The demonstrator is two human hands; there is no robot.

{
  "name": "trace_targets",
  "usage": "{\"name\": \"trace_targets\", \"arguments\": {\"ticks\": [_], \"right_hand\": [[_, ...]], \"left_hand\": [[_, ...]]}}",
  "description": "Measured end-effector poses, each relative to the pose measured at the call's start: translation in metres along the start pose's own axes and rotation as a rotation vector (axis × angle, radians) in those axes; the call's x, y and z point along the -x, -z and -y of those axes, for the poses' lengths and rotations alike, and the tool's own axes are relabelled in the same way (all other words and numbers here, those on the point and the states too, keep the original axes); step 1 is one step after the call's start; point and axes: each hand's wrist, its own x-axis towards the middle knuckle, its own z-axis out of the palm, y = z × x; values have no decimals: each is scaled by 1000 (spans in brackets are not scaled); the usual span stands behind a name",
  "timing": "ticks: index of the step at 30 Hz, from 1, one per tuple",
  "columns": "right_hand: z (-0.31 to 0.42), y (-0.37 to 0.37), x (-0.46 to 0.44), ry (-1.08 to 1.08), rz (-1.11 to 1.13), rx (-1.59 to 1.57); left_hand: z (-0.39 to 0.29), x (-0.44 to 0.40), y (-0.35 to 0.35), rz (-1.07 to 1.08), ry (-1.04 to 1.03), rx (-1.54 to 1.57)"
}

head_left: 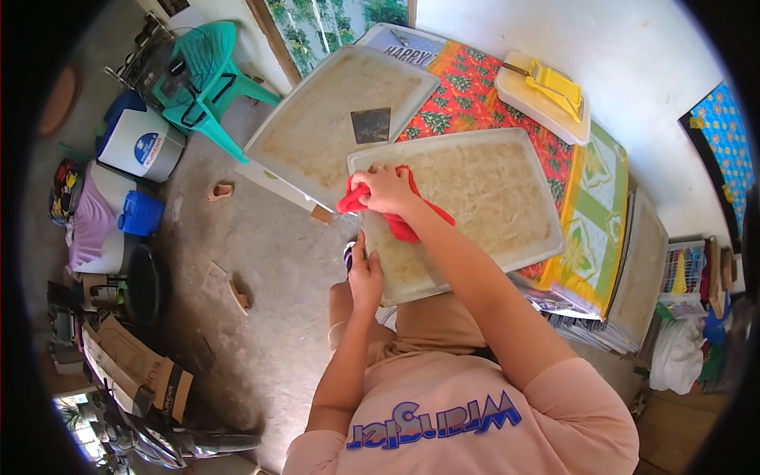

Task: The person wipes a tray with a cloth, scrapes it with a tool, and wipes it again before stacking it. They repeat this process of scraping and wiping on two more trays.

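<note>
In front of me, a shallow rectangular tray [491,186] with a raised pale rim and tan, streaky stains lies on the table, its near end sticking out over my lap. My right hand [388,190] presses a crumpled red cloth [405,229] onto the tray's left edge, fingers bunched around it. My left hand [366,275] grips the same edge nearer to my body, thumb up along the rim. Beyond it on the left lies a second stained tray [317,119], with a dark square plate [370,125] on its surface.
A Christmas-patterned tablecloth [467,87] covers the table. At the back right stands a lidded container [514,83] with a yellow plastic piece [558,87] on top. A green chair [218,103] holds a fan at left. Slippers [237,297] and boxes [134,364] are on the floor.
</note>
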Motion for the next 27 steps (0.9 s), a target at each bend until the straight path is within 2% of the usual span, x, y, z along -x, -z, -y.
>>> {"name": "trace_targets", "arguments": {"ticks": [1,4,5,8,9,14,15,19,21,25,27], "right_hand": [[1,3,6,0,51,3],[3,-5,1,-45,-101,-18],[4,-15,-4,-52,-287,30],[0,-32,-6,70,-549,136],[-3,-31,-5,93,-588,133],[-80,9,-2,-155,-635,287],[-104,21,1,-223,-646,361],[-195,80,19,-526,-552,415],[-237,98,28,-588,-553,497],[-267,121,37,-629,-597,645],[-274,127,42,-659,-572,572]], "left_hand": [[2,0,-1,-2,-9,21],[-8,4,1,0,24,-15],[-14,3,2,3,36,-48],[6,0,-5,-79,-88,-52],[5,-1,-4,-81,-69,-57],[-13,5,0,-11,158,9],[6,2,-6,-93,-21,-1],[3,4,-7,-79,37,93],[2,4,-6,-82,30,97],[3,4,-7,-79,18,85],[1,3,-5,-81,20,71]]}}
